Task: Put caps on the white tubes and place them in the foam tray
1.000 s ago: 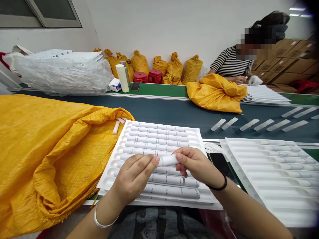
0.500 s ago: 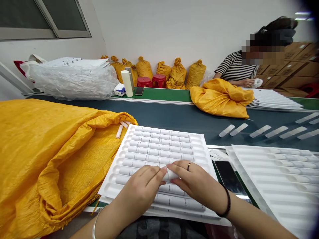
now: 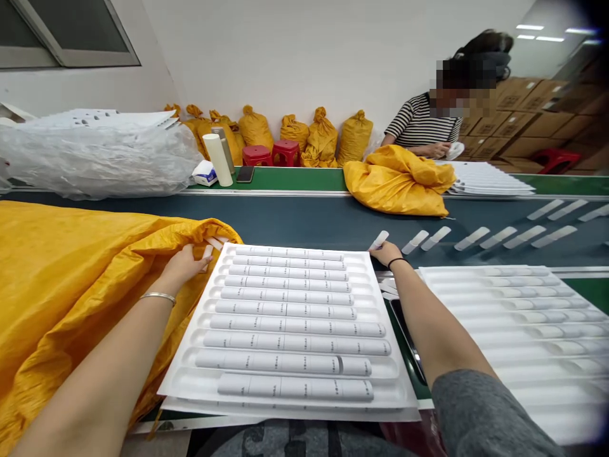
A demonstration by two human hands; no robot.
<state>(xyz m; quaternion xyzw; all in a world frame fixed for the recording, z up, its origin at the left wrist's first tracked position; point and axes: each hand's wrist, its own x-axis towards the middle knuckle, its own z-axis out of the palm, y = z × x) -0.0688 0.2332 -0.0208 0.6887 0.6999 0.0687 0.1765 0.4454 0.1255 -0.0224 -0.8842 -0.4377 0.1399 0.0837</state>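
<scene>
My left hand (image 3: 183,266) is at the mouth of the large yellow sack (image 3: 95,254), its fingers closed on a short white tube (image 3: 207,251). My right hand (image 3: 386,254) is beyond the tray's far right corner, fingers closed on the lower end of a white tube (image 3: 379,240) at the belt's near edge. Between my arms lies a white grooved tray (image 3: 375,273), stacked on another, with several long white tubes (image 3: 285,311) bearing small dark print lying crosswise in its grooves.
More white tubes (image 3: 471,238) lie on the dark belt (image 3: 295,222). A second tray (image 3: 457,317) and a phone (image 3: 406,336) are at the right. Across the belt are a yellow bag (image 3: 399,181), a wrapped stack (image 3: 95,152) and a person (image 3: 419,124).
My hands have parted from the tube they held together above the tray. The left moved to the sack's mouth, the right to the belt. The view has shifted slightly.
</scene>
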